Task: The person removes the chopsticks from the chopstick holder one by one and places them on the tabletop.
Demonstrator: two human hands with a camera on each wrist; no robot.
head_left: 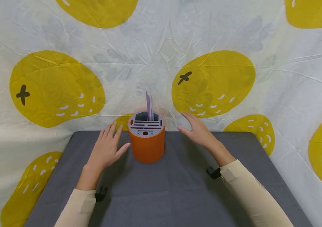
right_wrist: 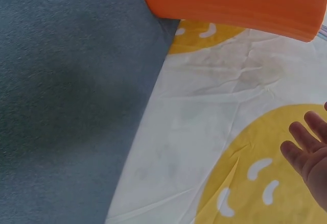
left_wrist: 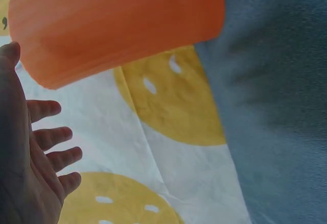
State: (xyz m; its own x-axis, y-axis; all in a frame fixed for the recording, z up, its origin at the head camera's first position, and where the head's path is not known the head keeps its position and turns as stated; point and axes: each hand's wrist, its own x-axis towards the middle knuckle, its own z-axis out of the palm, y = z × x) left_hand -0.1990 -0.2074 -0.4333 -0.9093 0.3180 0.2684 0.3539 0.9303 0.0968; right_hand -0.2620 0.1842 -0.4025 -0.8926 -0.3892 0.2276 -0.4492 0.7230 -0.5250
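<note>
An orange round desk organizer (head_left: 147,146) with a grey slotted top (head_left: 145,129) stands upright near the far edge of the table. Several thin, pale purple and clear sticks (head_left: 150,107) rise from its rear compartment; their exact kind is unclear. My left hand (head_left: 108,148) hovers just left of the organizer, fingers spread and thumb pointing toward its side. On the other side my right hand (head_left: 196,129) is held in the air, farther off, its palm turned toward the organizer. Neither hand holds anything. In the left wrist view the thumb (left_wrist: 10,55) appears close to the orange wall; contact cannot be told.
A dark grey cloth covers the table (head_left: 155,195). Behind it hangs a white curtain (head_left: 138,75) printed with yellow fruit shapes, close to the table's far edge. Black wrist mounts (head_left: 101,194) sit under both forearms.
</note>
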